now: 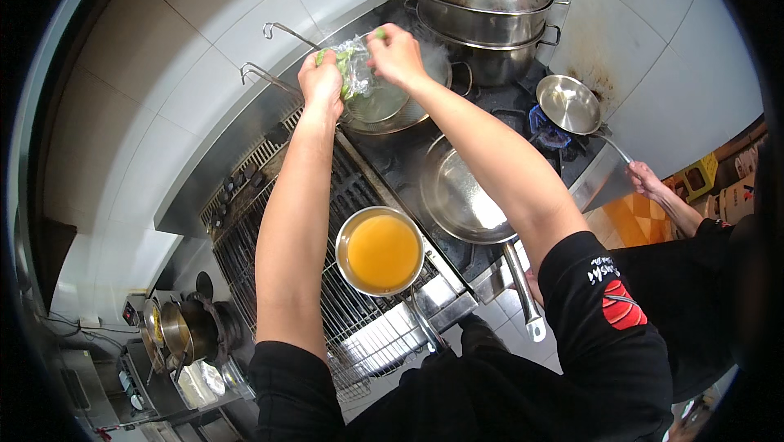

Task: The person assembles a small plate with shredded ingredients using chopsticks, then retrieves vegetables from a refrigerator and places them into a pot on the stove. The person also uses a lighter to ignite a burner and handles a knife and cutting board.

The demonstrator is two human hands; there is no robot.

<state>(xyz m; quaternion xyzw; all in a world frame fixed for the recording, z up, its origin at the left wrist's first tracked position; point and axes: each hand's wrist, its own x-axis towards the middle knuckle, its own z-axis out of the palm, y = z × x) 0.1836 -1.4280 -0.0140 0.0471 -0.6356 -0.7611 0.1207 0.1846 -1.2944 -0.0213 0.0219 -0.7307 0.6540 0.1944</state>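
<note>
My left hand (pixel 322 82) grips a clear plastic bag (pixel 361 67) with green vegetable pieces (pixel 346 78) inside. My right hand (pixel 395 56) is beside the bag's other side, its fingers closed around a small green piece (pixel 380 33); motion blurs it. Both hands are above a wide metal pot (pixel 383 131), from which steam rises. In the pot, a round mesh strainer (pixel 401 112) sits below the bag, partly covered by it. Two hooked metal handles (pixel 288 30) stick out towards the wall on the left.
A saucepan of orange liquid (pixel 386 251) rests on the grill (pixel 294 240). Under my right forearm lies a frying pan (pixel 459 197). Tall domed steamer pots (pixel 484 19) stand behind. At right, another person's hand (pixel 644 179) holds a small pan (pixel 568 104) near a lit burner (pixel 549 130).
</note>
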